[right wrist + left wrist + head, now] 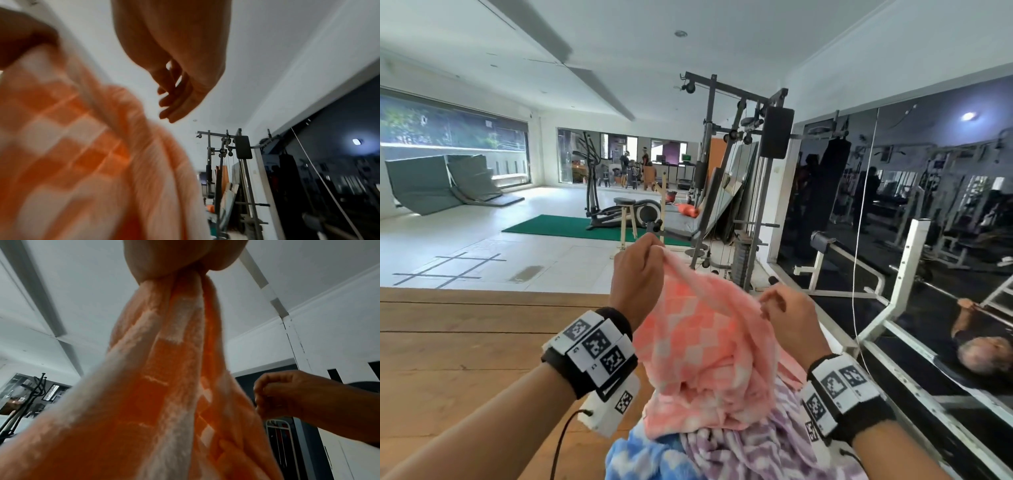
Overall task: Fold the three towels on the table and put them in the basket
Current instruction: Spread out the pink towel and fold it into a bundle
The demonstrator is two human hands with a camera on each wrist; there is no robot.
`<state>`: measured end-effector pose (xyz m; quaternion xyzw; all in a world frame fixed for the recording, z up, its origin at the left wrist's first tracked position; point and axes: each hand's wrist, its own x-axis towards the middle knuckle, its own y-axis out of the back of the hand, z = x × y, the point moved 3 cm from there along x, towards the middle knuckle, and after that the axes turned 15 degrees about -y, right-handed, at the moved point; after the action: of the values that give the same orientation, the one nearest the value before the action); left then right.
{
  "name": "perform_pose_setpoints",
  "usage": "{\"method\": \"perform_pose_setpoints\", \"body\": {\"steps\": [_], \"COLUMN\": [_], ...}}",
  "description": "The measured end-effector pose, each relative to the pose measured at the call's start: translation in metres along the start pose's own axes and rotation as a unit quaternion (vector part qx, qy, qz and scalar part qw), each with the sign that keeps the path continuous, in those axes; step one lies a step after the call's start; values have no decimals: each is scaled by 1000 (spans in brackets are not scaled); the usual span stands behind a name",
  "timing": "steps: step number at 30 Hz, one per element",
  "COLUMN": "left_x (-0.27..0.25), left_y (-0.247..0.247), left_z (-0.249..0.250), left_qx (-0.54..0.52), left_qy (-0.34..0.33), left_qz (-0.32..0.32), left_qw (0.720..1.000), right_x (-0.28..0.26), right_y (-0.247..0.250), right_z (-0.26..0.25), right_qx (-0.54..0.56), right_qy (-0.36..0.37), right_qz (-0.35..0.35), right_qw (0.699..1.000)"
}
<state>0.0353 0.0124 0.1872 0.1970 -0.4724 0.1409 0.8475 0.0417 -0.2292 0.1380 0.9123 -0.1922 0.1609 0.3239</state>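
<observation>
My left hand (636, 274) pinches a bunched corner of the orange towel (702, 346), lifted above the wooden table (465, 342). My right hand (789, 318) sits at its edge, fingers curled; grip unclear. Beneath it on the table: purple towel (756, 452), blue towel (640, 459).

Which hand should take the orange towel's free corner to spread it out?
The right. The left hand already pinches the orange checkered towel at its raised top, bearing it. The right hand sits lower beside the bunched edge; its wrist view shows loose fingers holding nothing, so it looks free to reach.
</observation>
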Motion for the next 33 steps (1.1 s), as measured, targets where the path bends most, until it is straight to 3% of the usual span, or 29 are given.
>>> {"method": "perform_pose_setpoints", "body": {"steps": [2,3,5,7,12,15,19,22,25,27,30,33], "left_x": [-1,-1,1,8,24,24,14,12,23,33,45,51], "left_y": [0,0,1,2,15,20,19,18,21,23,19,11], "left_z": [-4,-4,2,12,18,2,-21,-19,3,20,38,47], "left_qx": [-4,-19,-54,-89,-87,-6,40,-18,-97,-106,-129,-129], "left_qy": [11,15,10,-13,-28,5,38,57,41,15,-2,-4], "left_qz": [-3,-3,13,33,82,53,-1,-12,-3,6,2,-6], "left_qw": [1000,1000,998,995,992,999,998,998,994,994,992,992], "right_x": [6,6,-3,-15,-13,7,20,30,39,28,-17,-49], "right_y": [11,12,1,-21,-45,-30,6,21,17,8,-10,-32], "right_z": [-10,-19,-31,-28,9,9,-35,-50,-44,-49,-82,-101], "right_qx": [92,88,-6,-108,-91,16,167,74,-127,-104,71,20], "right_qy": [-21,-15,18,47,32,-17,10,60,34,53,89,111], "right_qz": [-29,-78,-193,-247,-153,-98,-66,-37,-62,-93,-193,-234], "right_qw": [995,993,981,962,983,995,984,995,989,989,975,966]}}
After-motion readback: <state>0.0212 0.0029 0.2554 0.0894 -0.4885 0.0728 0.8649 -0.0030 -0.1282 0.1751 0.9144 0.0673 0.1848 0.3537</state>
